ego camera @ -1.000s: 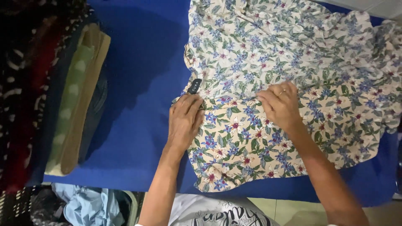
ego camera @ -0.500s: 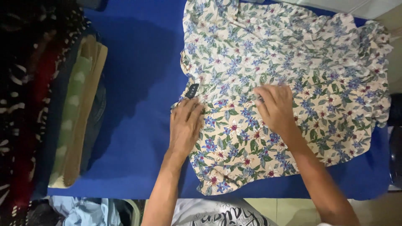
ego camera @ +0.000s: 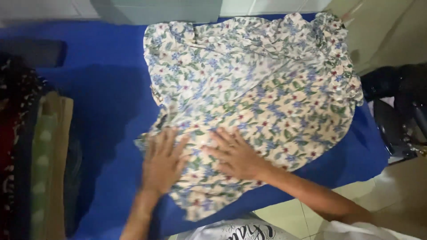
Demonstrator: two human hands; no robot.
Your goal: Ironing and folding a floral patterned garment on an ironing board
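Observation:
A cream garment with a blue and green flower print (ego camera: pixel 253 93) lies spread on a blue cloth-covered table (ego camera: pixel 102 115). My left hand (ego camera: pixel 163 161) rests flat on the garment's near left part, fingers apart. My right hand (ego camera: pixel 233 154) lies flat beside it, fingers spread and pointing left. Both palms press on the fabric and neither grips it. The garment's near edge hangs towards the table's front edge.
A stack of folded clothes (ego camera: pixel 40 164) in dark, green and tan stands at the left. A dark bag or chair (ego camera: pixel 400 111) is off the table's right side. A pale tiled floor (ego camera: pixel 311 213) shows below, and a grey box (ego camera: pixel 160 11) sits at the back.
The view has pulled back and the whole garment shows. Both hands have slid nearer the front edge and now lie flat. The small dark tab near my left hand is no longer seen.

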